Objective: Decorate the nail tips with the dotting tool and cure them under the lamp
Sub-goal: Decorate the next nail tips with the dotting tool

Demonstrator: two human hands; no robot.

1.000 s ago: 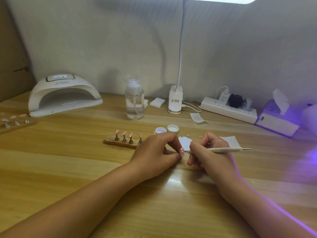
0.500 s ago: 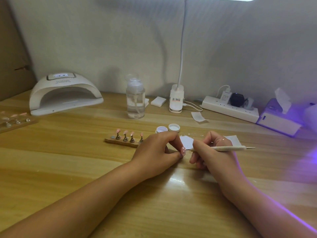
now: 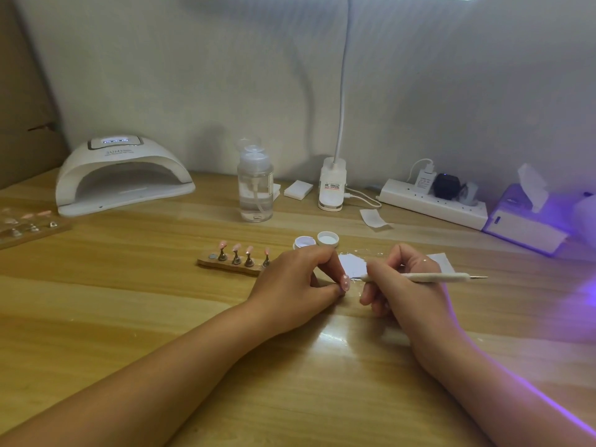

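Nail tip handling: the nail tip (image 3: 345, 281) is looking like thin moulded plastic, so it is likely weighing almost nothing, flexing a little and slipping easily on its glossy face; any wet dots would be smearing at a touch.
Where to hold: gripping by the side edges or the base is looking safest, leaving the decorated face clear.
Nail tip look: it is showing pale pink with a few small white dots; finer detail is too small to tell.
Nail tip position: it is sitting low over the table (image 3: 129, 317), between the 2 hands and just in front of the white paper (image 3: 353, 265).
Left hand: the left hand (image 3: 290, 279) is pinching the nail tip between thumb and forefinger, with the other fingers curled under.
Right hand: the right hand (image 3: 403, 285) is gripping the dotting tool (image 3: 445, 277) like a pen, its working end pointing at the nail tip from just beside it; I cannot tell whether they are touching.
Paint: 2 small open white pots (image 3: 304, 242) are standing just behind the hands.
Stand: a wooden stand (image 3: 232, 267) is carrying 4 more pink tips on metal pegs, near the left hand.
Curing lamp: the white lamp (image 3: 122, 179) is waiting well apart at the back left, its display glowing.
Further out: a pump bottle (image 3: 254, 185), a power strip (image 3: 432, 201) and a tissue box (image 3: 522, 221) are lining the back.
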